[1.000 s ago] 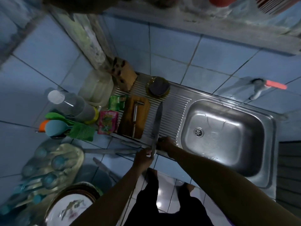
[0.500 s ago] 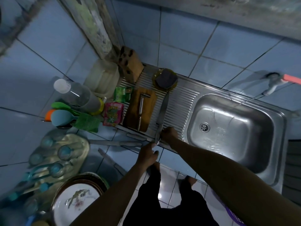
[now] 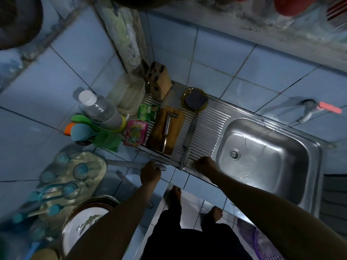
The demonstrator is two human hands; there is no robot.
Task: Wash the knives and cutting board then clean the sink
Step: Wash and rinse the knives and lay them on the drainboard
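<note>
Blue-tiled counter (image 3: 120, 171), left hand (image 3: 150, 172) grip closing on a knife (image 3: 131, 164), right hand (image 3: 204, 164) fisted beside long knife (image 3: 189, 137)

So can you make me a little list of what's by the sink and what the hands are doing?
sink basin: sink, no dishes in it
tap: tap on the wall, thin stream of water running
drainboard: cutting board with a metal tool on top; long knife lies beside it
left hand: left hand at a knife handle on the tiled counter; grip unclear
right hand: right hand curled at the sink's front edge, beside the long knife's handle
back corner: knife block, dish with sponge
</note>
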